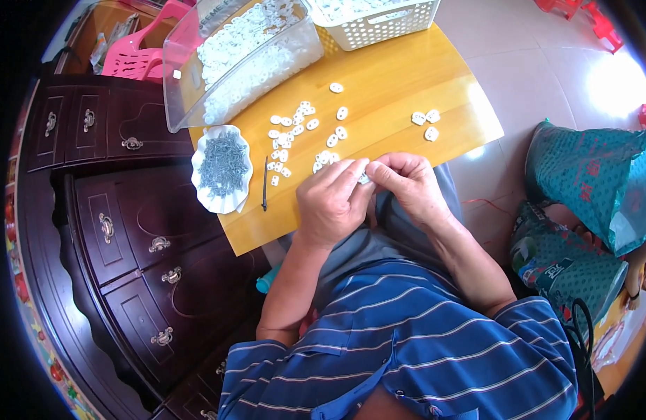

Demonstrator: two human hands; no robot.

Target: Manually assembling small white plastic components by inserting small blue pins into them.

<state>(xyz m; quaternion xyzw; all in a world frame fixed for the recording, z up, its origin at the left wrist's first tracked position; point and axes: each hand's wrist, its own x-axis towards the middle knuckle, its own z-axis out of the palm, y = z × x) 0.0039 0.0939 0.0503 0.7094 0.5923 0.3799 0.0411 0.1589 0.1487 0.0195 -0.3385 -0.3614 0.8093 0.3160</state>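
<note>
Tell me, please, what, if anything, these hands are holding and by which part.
The left hand and right hand hold a small white piece; the gripped part is hidden.

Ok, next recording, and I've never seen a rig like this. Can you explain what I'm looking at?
There is no robot here: a person works with two bare hands. The single picture comes from a wide fisheye camera worn on the head, looking down, so straight edges bend near the rim.

The left hand and right hand meet at the near edge of a wooden table, their fingertips around a small white piece, partly hidden.

On the table are loose white two-hole pieces, a thin dark tool, a wavy-edged white dish of small grey bits, a clear bin and a white basket.
</note>
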